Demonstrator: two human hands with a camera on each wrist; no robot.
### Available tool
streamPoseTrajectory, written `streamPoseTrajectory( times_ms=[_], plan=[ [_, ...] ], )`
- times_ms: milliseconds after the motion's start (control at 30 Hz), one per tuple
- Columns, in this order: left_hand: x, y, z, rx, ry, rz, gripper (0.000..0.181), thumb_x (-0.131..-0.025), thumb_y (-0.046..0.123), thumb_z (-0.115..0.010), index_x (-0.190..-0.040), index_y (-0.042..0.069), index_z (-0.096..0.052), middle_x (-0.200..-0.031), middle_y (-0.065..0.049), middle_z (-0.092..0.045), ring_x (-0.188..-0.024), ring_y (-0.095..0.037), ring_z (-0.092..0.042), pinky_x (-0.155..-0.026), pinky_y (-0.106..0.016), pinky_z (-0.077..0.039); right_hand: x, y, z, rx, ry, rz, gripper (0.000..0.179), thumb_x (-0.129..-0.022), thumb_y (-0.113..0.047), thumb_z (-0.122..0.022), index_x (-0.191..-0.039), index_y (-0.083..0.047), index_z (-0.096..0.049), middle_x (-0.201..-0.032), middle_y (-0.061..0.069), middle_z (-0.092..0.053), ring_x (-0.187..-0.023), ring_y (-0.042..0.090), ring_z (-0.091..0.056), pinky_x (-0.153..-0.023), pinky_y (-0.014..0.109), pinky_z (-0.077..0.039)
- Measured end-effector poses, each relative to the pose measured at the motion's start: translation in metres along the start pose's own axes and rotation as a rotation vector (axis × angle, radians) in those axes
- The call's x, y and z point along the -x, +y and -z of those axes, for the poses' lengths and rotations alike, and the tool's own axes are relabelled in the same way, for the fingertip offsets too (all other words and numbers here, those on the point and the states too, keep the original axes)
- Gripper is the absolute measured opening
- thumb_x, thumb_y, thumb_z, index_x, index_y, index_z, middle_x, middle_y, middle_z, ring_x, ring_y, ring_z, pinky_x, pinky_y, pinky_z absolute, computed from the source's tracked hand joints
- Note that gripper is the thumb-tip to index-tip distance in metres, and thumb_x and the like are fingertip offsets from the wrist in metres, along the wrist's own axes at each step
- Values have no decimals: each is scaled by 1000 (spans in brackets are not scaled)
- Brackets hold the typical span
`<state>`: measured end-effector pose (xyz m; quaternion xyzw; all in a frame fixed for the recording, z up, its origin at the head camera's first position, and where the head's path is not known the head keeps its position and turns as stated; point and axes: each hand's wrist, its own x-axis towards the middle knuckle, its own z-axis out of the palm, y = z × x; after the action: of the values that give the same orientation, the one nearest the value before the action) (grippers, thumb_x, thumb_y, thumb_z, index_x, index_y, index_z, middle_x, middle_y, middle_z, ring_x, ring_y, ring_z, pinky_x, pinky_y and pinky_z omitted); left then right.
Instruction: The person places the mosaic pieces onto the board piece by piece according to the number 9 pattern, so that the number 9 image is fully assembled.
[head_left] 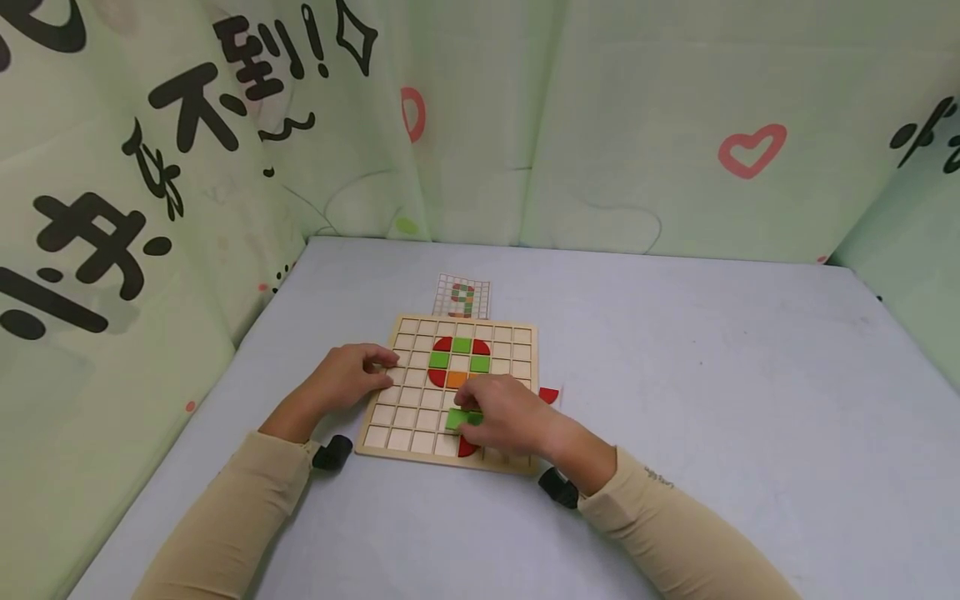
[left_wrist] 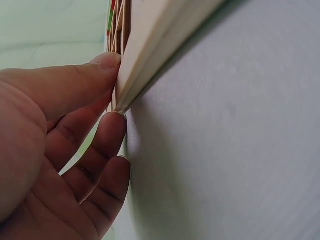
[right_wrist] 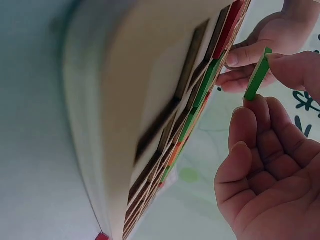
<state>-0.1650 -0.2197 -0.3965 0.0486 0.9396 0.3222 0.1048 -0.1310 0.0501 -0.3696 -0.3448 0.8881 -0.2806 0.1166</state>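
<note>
A wooden grid board (head_left: 408,442) lies on the table with red, green and orange tiles in its cells. My right hand (head_left: 510,412) is over the lower middle of the board. Between thumb and fingertips it pinches a green square tile (right_wrist: 258,75), tilted and raised off the board in the right wrist view. Below that hand, a red quarter-round tile (head_left: 467,447) sits near the front edge, partly covered. My left hand (head_left: 348,375) rests its thumb and fingertips against the board's left rim (left_wrist: 145,55), holding no tile.
Behind the board, a small printed card (head_left: 461,296) shows a coloured grid pattern. Another red quarter-round tile (head_left: 549,395) lies by the board's right edge. The white table (head_left: 712,400) is bordered by a pale green printed curtain (head_left: 622,125) at the back and sides.
</note>
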Motion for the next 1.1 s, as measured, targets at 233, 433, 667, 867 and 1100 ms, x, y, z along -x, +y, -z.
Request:
streamPoseTrajectory(
  times_ms=[233, 433, 667, 867, 1100],
  plan=[
    [-1, -2, 1, -6, 2, -24, 32, -92, 13, -71, -124, 6, -69, -116, -8, -67, -99, -24, -57, -85, -40, -47, -1, 0, -3, 8, -11, -5, 28, -89, -16, -74, -112, -2, -67, -103, 4, -68, -94, 16, -60, -88, 33, -51],
    [-1, -1, 2, -6, -2, -25, 33, -92, 14, -71, -124, 6, -68, -118, -9, -67, -101, -24, -58, -87, -41, -48, -2, -1, -6, 24, -24, -9, 28, -90, -17, -74, -112, -3, -68, -101, 3, -68, -93, 17, -58, -87, 33, -51],
    [-2, -1, 2, -7, -5, -14, 33, -92, 14, -71, -124, 6, -68, -118, -9, -67, -100, -24, -58, -85, -40, -48, -3, -1, -9, 33, -61, -18, 26, -91, -17, -73, -112, -4, -68, -100, 2, -66, -90, 16, -56, -85, 33, -51],
    [-1, -1, 1, -6, -4, -11, 33, -92, 14, -71, -124, 6, -68, -118, -9, -67, -100, -25, -57, -86, -41, -48, -4, -1, -12, 42, -94, -20, 24, -91, -16, -71, -111, -3, -68, -99, 1, -65, -90, 16, -55, -85, 33, -50],
    [-2, -3, 0, -5, -4, -12, 33, -92, 14, -71, -124, 6, -69, -116, -8, -67, -100, -24, -57, -85, -40, -47, -4, 0, -12, 62, -125, -3, 24, -91, -15, -71, -111, -3, -67, -94, -3, -62, -88, 15, -55, -84, 32, -50]
  ],
)
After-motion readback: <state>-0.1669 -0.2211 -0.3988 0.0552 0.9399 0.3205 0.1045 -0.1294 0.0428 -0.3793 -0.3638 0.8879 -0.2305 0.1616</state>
